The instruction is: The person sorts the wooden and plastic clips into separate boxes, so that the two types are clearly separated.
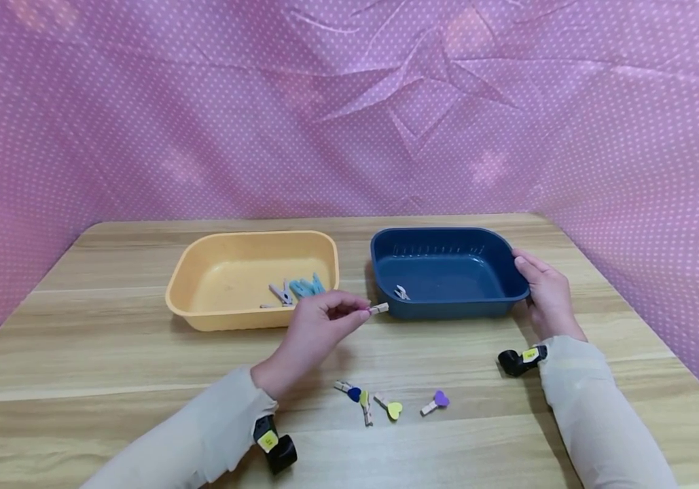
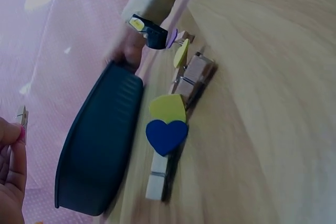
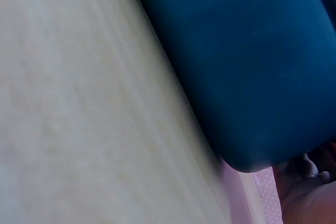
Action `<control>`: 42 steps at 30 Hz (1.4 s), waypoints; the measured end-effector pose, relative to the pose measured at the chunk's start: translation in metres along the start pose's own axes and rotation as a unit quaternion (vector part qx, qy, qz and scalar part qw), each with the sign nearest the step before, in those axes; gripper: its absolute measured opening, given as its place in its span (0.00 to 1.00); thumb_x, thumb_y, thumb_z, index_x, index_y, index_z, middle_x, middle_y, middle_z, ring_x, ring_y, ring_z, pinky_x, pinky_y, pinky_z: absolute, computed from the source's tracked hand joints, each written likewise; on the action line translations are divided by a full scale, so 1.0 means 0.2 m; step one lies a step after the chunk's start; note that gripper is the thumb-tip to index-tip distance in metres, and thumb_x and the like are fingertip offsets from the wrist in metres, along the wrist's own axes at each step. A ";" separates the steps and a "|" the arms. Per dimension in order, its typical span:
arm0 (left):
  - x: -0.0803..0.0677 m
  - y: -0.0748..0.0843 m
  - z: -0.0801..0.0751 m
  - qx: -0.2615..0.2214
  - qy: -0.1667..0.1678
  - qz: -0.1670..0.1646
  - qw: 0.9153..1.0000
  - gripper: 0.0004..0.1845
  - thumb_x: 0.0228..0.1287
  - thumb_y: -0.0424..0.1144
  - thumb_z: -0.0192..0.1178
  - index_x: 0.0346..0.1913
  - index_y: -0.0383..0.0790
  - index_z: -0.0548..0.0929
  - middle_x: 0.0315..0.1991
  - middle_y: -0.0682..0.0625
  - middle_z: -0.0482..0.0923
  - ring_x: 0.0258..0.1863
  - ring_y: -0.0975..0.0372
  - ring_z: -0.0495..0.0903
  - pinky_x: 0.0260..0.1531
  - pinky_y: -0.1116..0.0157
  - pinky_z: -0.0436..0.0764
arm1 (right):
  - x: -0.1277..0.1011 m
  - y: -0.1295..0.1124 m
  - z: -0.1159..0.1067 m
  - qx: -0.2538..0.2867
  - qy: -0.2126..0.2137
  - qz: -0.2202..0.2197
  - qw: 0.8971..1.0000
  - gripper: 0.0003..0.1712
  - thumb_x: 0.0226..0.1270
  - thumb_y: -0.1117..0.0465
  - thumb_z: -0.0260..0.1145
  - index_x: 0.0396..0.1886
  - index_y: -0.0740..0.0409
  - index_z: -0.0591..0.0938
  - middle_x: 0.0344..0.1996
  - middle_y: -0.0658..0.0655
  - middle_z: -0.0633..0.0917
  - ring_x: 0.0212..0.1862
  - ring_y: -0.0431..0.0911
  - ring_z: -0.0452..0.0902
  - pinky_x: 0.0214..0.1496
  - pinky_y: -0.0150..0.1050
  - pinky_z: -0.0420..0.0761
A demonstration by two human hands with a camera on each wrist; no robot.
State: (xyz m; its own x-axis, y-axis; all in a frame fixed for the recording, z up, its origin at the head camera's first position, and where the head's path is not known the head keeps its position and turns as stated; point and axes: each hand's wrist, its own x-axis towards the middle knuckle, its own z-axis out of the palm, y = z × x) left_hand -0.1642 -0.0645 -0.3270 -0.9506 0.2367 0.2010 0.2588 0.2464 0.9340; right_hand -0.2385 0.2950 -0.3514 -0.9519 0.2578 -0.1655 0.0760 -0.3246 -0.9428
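My left hand [image 1: 325, 319] pinches a small wooden clothespin [image 1: 378, 309] just left of the dark blue tub [image 1: 447, 272]; its tip shows in the left wrist view as a clothespin [image 2: 22, 115] above my fingertips [image 2: 10, 135]. My right hand [image 1: 543, 288] grips the blue tub's right rim, thumb on top. One pale clothespin [image 1: 401, 293] lies inside the blue tub. Several blue and lilac clothespins [image 1: 297, 289] lie in the yellow tub [image 1: 251, 278]. Heart-topped clothespins lie on the table near me: blue heart [image 1: 349, 390], yellow heart [image 1: 388, 406], purple heart [image 1: 436, 402].
The wooden table [image 1: 111, 353] is walled by a pink dotted cloth [image 1: 349, 102] at the back and sides. Black wrist cameras sit on both sleeves [image 1: 272, 445] [image 1: 520, 360]. In the right wrist view the blue tub [image 3: 252, 56] fills the frame.
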 end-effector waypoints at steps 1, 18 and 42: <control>0.00 0.00 0.00 0.001 0.000 0.002 1.000 0.06 0.59 0.38 0.63 0.39 0.46 0.86 0.34 0.55 0.83 0.34 0.61 0.77 0.33 0.68 0.79 | 0.00 0.00 0.00 -0.001 0.000 -0.001 1.000 0.24 0.56 0.55 0.69 0.55 0.51 0.79 0.38 0.39 0.84 0.42 0.29 0.79 0.44 0.25 0.78; 0.09 0.01 0.04 -0.025 0.018 -0.005 0.999 0.06 0.58 0.37 0.64 0.38 0.44 0.86 0.33 0.52 0.83 0.32 0.60 0.75 0.31 0.70 0.76 | 0.01 0.01 0.02 0.000 0.009 -0.004 1.000 0.21 0.57 0.55 0.68 0.52 0.48 0.82 0.41 0.39 0.83 0.42 0.30 0.78 0.42 0.24 0.78; 0.20 -0.01 0.14 -0.025 0.030 -0.016 0.999 0.08 0.59 0.38 0.63 0.41 0.41 0.85 0.37 0.53 0.82 0.34 0.61 0.75 0.31 0.71 0.78 | 0.00 0.01 0.00 0.016 0.006 -0.007 1.000 0.19 0.57 0.57 0.68 0.51 0.49 0.82 0.40 0.40 0.84 0.42 0.30 0.79 0.42 0.24 0.78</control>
State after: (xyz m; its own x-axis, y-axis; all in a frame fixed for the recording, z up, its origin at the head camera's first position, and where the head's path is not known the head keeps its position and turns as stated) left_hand -0.1987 -0.0283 -0.3300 -0.9671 0.1716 0.1877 0.2213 0.2044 0.9535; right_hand -0.2391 0.2936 -0.3539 -0.9494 0.2728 -0.1553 0.0528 -0.3489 -0.9357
